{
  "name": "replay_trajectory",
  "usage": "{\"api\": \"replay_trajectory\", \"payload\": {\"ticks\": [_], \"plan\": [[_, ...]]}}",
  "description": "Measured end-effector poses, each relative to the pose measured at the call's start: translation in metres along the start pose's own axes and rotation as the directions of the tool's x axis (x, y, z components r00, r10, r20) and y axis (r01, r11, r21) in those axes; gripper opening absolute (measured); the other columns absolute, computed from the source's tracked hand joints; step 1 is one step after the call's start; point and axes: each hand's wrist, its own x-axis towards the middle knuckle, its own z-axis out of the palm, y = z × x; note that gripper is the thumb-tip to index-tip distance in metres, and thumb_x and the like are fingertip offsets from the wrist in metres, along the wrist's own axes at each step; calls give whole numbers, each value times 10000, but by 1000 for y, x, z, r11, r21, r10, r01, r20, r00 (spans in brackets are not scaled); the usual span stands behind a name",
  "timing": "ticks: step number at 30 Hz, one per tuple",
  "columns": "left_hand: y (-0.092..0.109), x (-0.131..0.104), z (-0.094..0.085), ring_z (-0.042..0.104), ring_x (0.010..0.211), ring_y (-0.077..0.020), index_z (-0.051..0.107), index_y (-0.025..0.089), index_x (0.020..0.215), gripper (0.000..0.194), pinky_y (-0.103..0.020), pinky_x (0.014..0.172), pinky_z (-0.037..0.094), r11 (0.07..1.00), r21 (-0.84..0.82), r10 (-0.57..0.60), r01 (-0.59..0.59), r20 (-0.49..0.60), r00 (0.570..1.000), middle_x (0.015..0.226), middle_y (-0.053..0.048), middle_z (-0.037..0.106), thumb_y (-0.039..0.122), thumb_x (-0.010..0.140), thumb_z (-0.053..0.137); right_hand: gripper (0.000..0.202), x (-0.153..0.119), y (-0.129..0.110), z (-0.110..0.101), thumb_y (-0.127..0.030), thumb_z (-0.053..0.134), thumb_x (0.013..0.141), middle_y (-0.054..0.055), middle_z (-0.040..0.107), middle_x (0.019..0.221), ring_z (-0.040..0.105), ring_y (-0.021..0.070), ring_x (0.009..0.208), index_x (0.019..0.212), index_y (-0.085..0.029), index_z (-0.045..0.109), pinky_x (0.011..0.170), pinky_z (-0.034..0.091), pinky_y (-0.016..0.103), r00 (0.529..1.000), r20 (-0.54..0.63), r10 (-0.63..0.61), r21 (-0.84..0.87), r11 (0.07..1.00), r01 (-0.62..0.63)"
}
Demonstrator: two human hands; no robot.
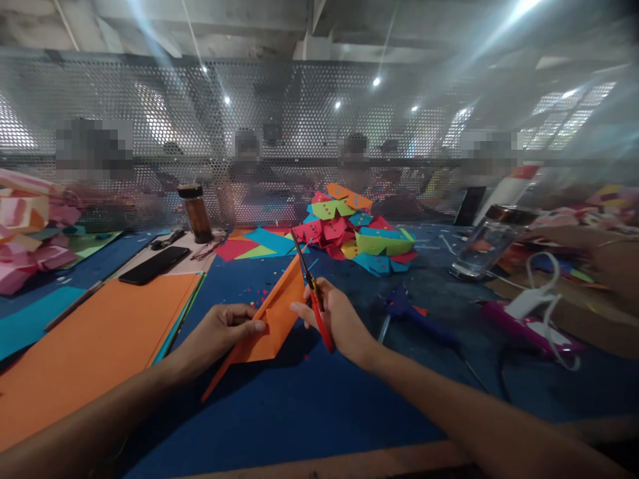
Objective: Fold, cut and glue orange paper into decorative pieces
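Observation:
A folded piece of orange paper is pinched between the thumb and fingers of my left hand, at its left edge. My right hand grips a pair of scissors with red and yellow handles, its thumb resting on the paper. The blades point up and away, beside the paper's upper tip; whether they are parted I cannot tell. Beneath both hands lies the blue tabletop, with small paper bits scattered beyond the left hand.
A pile of folded coloured paper pieces stands ahead. Orange sheets and a black phone lie left, near a brown jar. To the right are a blue glue gun, a glass bottle and a magenta power strip.

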Motion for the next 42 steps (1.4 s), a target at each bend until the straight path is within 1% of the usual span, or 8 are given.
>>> {"api": "replay_trajectory", "payload": {"ticks": [3,8,14,17,22,28,37,42], "plan": [[-4,2,-1,400,431,-84,701,192,745,276,-204,445,298,998,-57,-33,36,54,998,526,43,567,467,765,684,343,-1,-2,0,-368,734,725,-89,487,606,521,124,509,815,-233,432,517,416,262,1000,10,0,-3,1000,0],[-6,2,0,500,502,-108,680,181,762,303,-214,477,340,997,-75,-22,26,56,998,612,16,630,483,776,689,314,-2,1,0,-326,723,745,-85,486,605,531,134,528,820,-234,433,544,424,273,1000,4,-12,-47,999,13],[-7,-1,-1,662,804,-203,599,217,1060,342,-266,659,478,997,-49,60,-60,-1,998,871,-36,711,479,843,632,301,-2,1,-2,-335,714,752,-78,497,609,538,140,538,818,-236,438,546,428,275,1000,-10,-11,-69,998,10],[-9,-1,-2,647,868,-193,538,242,1049,269,-270,714,476,991,-30,129,-130,-38,991,966,-43,697,450,886,588,317,-3,-2,-1,-336,723,733,-76,495,624,534,136,538,802,-236,430,537,430,272,1000,-25,-10,-71,997,8],[-12,-2,-3,616,927,-203,656,220,883,213,-311,827,459,975,37,220,-219,-7,976,966,-52,690,389,925,534,346,-4,-6,0,-331,733,709,-82,466,611,526,134,533,771,-241,405,534,421,272,999,-46,14,-89,996,-18],[-9,-4,-3,641,916,-225,772,266,979,271,-348,816,481,966,70,245,-249,60,968,995,-73,723,341,932,516,310,-5,-4,-1,-311,713,746,-80,465,624,534,138,539,770,-243,411,551,426,281,999,-45,-16,-108,994,12],[-9,0,-10,663,994,-244,791,244,936,228,-329,857,487,990,39,142,-139,-105,984,1028,-68,762,343,869,597,231,-3,3,-7,-386,641,860,-47,583,669,548,136,593,904,-229,477,554,403,248,998,59,16,-167,986,-6],[-13,6,-20,672,921,-235,783,214,952,253,-315,790,516,996,-61,55,-69,-219,974,998,-74,763,381,837,632,257,-6,-17,-22,-411,661,853,-50,505,691,465,112,608,853,-203,510,566,370,234,964,261,59,-311,950,26]]}}
